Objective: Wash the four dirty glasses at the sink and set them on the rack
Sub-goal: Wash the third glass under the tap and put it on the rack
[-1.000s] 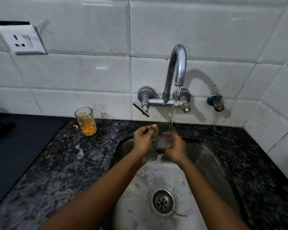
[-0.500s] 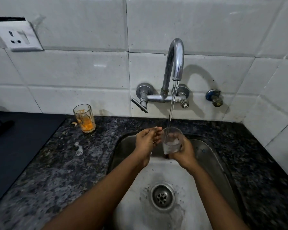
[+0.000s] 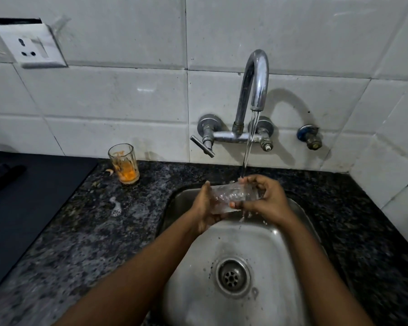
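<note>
Tipped from upright onto its side, the clear glass (image 3: 231, 196) lies under the tap's stream (image 3: 249, 147) over the sink (image 3: 280, 243); left hand (image 3: 204, 208) and right hand (image 3: 269, 200) each keep a grip on it. One dirty glass (image 3: 124, 163) stands on the worktop (image 3: 80, 231).

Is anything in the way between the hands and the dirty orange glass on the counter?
Nothing visible on the counter blocks it, but both hands are busy: the left hand and right hand hold the clear glass on its side under the running water. The orange-stained glass stands apart, left of the sink.

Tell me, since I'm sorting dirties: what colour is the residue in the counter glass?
Orange, in the glass; head view.
</note>
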